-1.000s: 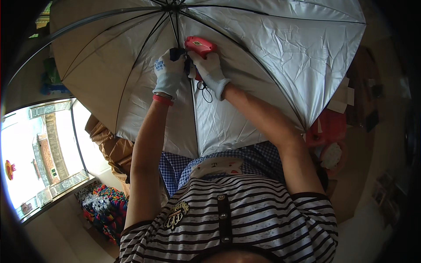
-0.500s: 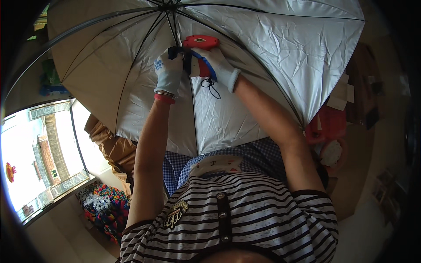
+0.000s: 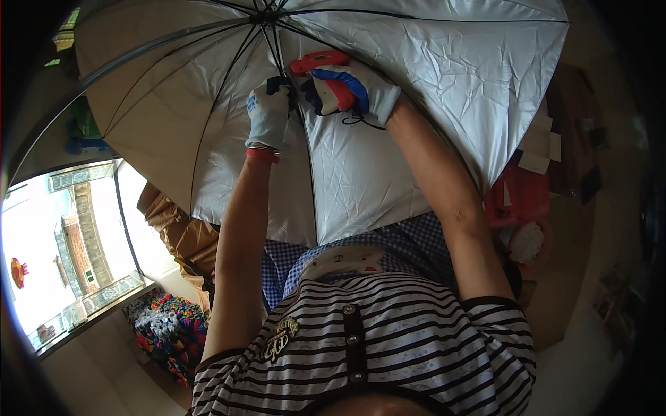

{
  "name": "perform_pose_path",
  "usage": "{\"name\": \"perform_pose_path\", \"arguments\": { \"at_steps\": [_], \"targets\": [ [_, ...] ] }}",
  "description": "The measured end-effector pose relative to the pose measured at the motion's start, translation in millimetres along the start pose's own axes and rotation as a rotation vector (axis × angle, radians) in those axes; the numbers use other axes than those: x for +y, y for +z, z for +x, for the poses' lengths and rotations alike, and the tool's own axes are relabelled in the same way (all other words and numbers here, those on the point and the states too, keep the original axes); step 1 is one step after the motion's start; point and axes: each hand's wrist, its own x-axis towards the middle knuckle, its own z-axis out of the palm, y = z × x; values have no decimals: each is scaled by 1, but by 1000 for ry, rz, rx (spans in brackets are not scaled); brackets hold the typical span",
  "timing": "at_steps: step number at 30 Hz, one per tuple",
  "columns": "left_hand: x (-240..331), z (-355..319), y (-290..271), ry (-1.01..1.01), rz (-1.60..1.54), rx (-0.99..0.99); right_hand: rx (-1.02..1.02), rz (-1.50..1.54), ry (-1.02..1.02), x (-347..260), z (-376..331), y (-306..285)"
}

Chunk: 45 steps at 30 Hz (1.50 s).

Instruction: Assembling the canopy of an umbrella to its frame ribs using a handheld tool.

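Silver canopy (image 3: 479, 90), inner face up: wide passage between upper-right rib (image 3: 444, 20) and right rib (image 3: 429, 123), out toward the canopy's right corner; second passage below the hands, between the forearms, to the near edge, split by the middle rib (image 3: 309, 166); obstructing this lane's head, left hand (image 3: 269, 114) at that rib and right hand (image 3: 364, 87) with red tool (image 3: 320, 61), a narrow gap between them; dark cord (image 3: 364, 123) hanging below; hub (image 3: 266, 17) and converging struts blocking the far side; thick shaft (image 3: 159, 41) crossing the far-left panels.
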Motion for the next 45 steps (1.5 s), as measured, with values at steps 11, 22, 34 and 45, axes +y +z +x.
{"name": "perform_pose_path", "arguments": {
  "at_steps": [11, 22, 34, 45],
  "targets": [
    [9, -9, -2, 92, -85, 1, 214, 523, 357, 0, 5, 24],
    [-13, 1, 2, 124, 146, 83, 491, -282, 217, 8, -6, 68],
    [-14, 4, -1, 150, 3, 48, 142, 696, 203, 27, -10, 43],
    [-6, 1, -4, -30, -229, -40, 122, 506, 305, -8, -13, 39]
  ]
}}
